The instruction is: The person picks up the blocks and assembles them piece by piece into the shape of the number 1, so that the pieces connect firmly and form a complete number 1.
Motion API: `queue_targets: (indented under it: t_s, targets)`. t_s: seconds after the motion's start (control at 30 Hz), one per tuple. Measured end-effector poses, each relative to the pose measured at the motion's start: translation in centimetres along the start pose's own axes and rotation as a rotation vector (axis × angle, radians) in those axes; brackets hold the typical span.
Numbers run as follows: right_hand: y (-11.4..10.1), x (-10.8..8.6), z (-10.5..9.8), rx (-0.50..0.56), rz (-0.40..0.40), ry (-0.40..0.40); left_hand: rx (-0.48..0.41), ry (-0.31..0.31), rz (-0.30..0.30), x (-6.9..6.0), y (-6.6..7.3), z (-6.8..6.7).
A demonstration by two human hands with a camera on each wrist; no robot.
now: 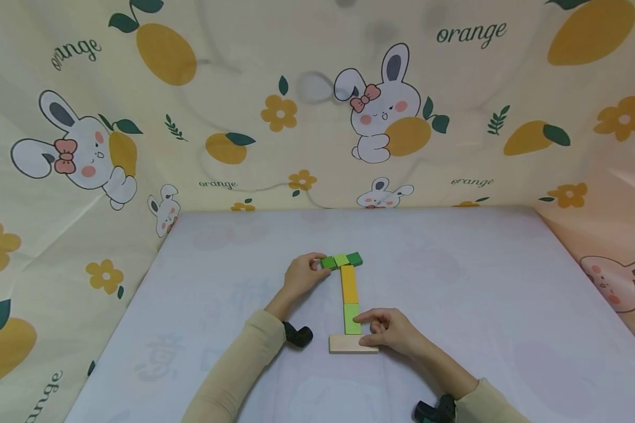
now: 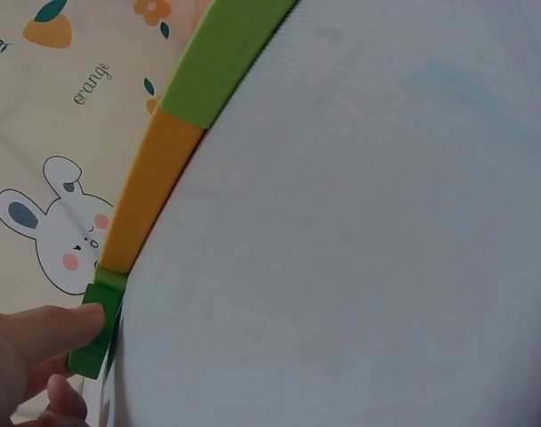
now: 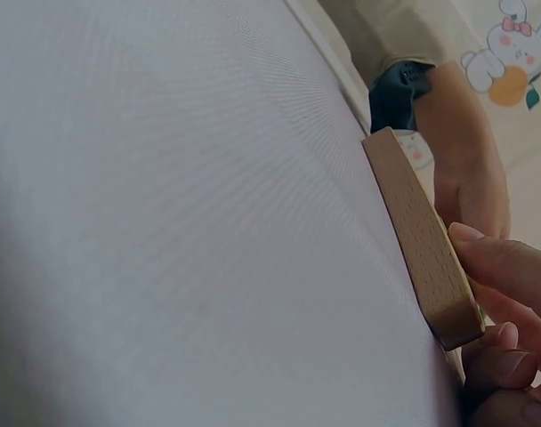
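Flat on the white table, several blocks form a figure. Its top is a slanted row: a dark green block (image 1: 328,262), a light green block (image 1: 341,259) and another dark green block (image 1: 354,258). Below run a yellow-orange block (image 1: 349,284), a longer light green block (image 1: 351,318) and a crosswise plain wooden block (image 1: 344,344). My left hand (image 1: 303,275) pinches the row's left dark green block between thumb and forefinger. With the forefinger, my right hand (image 1: 394,332) touches the longer light green block's right edge; its thumb rests on the wooden block near its right end.
The white tabletop (image 1: 455,282) spreads around the blocks. A patterned cloth (image 1: 296,88) with rabbits and oranges rises behind and beside it. Dark wrist-worn devices sit at the left wrist (image 1: 298,335) and right wrist (image 1: 436,409).
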State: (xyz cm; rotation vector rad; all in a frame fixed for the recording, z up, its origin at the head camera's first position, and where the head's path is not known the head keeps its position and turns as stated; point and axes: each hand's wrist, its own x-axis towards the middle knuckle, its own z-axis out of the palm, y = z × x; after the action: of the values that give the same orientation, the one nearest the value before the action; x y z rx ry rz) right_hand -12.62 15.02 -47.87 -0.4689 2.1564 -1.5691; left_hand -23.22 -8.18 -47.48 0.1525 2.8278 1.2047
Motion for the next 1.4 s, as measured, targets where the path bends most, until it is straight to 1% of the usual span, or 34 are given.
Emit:
queue_targets:
  t_s: [0.23,0.37,0.47,0.7,0.87,1.1,1.27,1.4]
  targets:
    - [-0.1,0.0,0.0,0.002,0.007,0.001,0.03,0.003,0.009,-0.1,-0.2,0.1]
    - [0.0,-0.1,0.1,0.002,0.006,0.001,0.044,-0.003,0.001,-0.1,-0.2,0.3]
    - [0.0,-0.1,0.1,0.006,0.0,-0.004,0.045,-0.006,-0.004,0.0,-0.1,0.3]
    - [0.1,-0.1,0.1,0.008,0.002,-0.002,0.053,-0.001,0.007,-0.1,-0.2,0.4]
    - [0.0,-0.2,0.3,0.012,-0.001,0.002,0.053,-0.01,-0.006,-0.1,-0.2,0.4]
    - [0.0,0.0,0.3,-0.003,0.001,0.002,0.028,-0.006,-0.009,-0.3,-0.3,0.2]
    - [-0.2,0.2,-0.1,-0.022,0.004,-0.006,-0.044,0.016,-0.004,-0.5,-0.4,0.2]
    - [-0.3,0.3,-0.3,-0.024,0.01,-0.011,-0.108,0.031,-0.008,-1.0,-0.7,-0.1]
